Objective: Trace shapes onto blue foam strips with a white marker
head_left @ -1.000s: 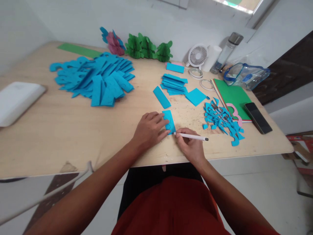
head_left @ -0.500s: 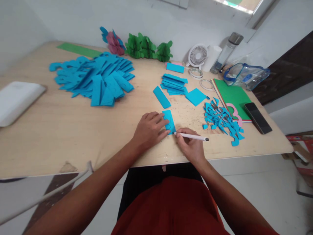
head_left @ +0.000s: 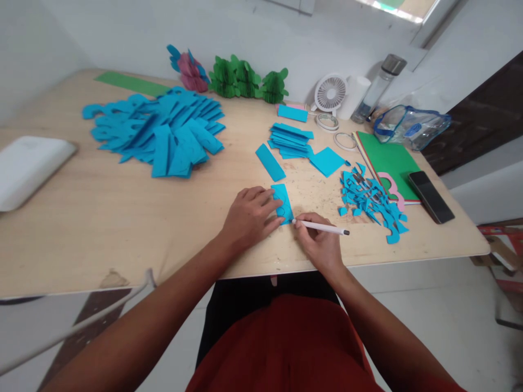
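A blue strip of paper (head_left: 281, 193) with a curved pen line lies near the table's front edge. My left hand (head_left: 250, 213) rests over its left side, fingers spread out and pressing it down. Between the fingers of my right hand (head_left: 319, 242) is a white pen (head_left: 322, 227), its tip at the strip's lower right corner. Just beyond the strip lies another blue paper strip (head_left: 270, 162). Behind that are a stack of blue strips (head_left: 290, 140) and a blue square of paper (head_left: 327, 161).
Blue offcuts (head_left: 368, 196) lie right, beside a green paper pad (head_left: 388, 160) and a phone (head_left: 431, 196). A large heap of cut blue paper (head_left: 163, 130) fills the left back. A fan (head_left: 330, 93), a bottle (head_left: 378, 90) and green paper decorations (head_left: 235, 78) line the wall.
The pen tip has shifted very slightly to the right at the strip's corner. My left hand and the strip have stayed in place.
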The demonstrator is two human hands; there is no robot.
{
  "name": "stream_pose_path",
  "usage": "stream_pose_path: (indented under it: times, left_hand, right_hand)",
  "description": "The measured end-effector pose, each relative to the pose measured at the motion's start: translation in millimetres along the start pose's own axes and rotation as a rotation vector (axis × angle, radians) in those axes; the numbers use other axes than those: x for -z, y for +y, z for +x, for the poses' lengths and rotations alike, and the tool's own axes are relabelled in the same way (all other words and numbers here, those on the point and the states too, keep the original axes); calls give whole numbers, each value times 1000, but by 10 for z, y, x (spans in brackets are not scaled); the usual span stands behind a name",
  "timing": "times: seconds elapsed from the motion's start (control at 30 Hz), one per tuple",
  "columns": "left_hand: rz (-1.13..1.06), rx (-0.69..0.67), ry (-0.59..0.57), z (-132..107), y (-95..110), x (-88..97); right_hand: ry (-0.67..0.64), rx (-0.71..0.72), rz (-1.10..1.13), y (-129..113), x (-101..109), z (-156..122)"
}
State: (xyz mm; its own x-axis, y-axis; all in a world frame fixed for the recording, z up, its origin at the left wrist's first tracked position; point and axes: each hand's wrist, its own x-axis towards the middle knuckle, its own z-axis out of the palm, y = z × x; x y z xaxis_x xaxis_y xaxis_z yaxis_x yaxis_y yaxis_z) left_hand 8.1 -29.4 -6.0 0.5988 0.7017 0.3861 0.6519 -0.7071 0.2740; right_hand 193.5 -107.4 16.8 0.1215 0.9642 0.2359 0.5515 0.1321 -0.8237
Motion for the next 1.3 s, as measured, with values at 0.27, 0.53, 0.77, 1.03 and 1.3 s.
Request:
stream_pose_path:
  times: [0.27, 0.53, 0.77, 1.03, 1.3]
  left_hand:
    - [-4, -3, 3, -1, 2, 2]
    - [3, -11, -2, 1, -8, -10]
    - [-9, -3, 0, -4, -3, -6]
    - [2, -8, 6, -5, -4, -6]
    - [4, -15, 1, -12, -11, -18]
  right_hand:
    - [24, -3, -10, 4, -5, 3]
    - [24, -9, -20, -18, -5, 6]
    - [36, -21, -19, -14, -5, 6]
    - [41, -35, -12, 10, -14, 6]
    - [43, -35, -23, 19, -20, 2]
